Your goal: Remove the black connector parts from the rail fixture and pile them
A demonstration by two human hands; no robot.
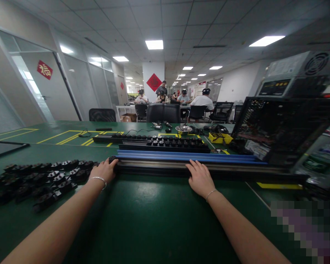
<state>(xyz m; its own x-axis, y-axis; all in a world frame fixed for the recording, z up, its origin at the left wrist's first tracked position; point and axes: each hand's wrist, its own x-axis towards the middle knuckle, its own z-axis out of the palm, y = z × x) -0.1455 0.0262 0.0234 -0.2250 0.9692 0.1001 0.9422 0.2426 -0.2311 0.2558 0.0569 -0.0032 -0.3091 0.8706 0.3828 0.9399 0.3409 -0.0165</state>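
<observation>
A long black rail (165,169) with a metallic strip along its channel lies across the bench in front of me. My left hand (102,173) is closed around a small black part (113,159) at the rail's left end. My fingers partly hide this piece, so I cannot tell whether it sits inside the channel. Farther right, my right hand (200,178) rests its outstretched fingers on the rail's near side. Directly behind runs a blue rail (181,156). Loose black socket-like modules (57,176) lie in rows to the left of my left hand.
Black strips with modules (165,143) lie beyond the blue rail. Farther back are a metal bowl (183,129) and a yellow tray (220,138) with cables. An open computer case (286,128) stands at right, near a plastic bottle (321,157). People sit at distant tables.
</observation>
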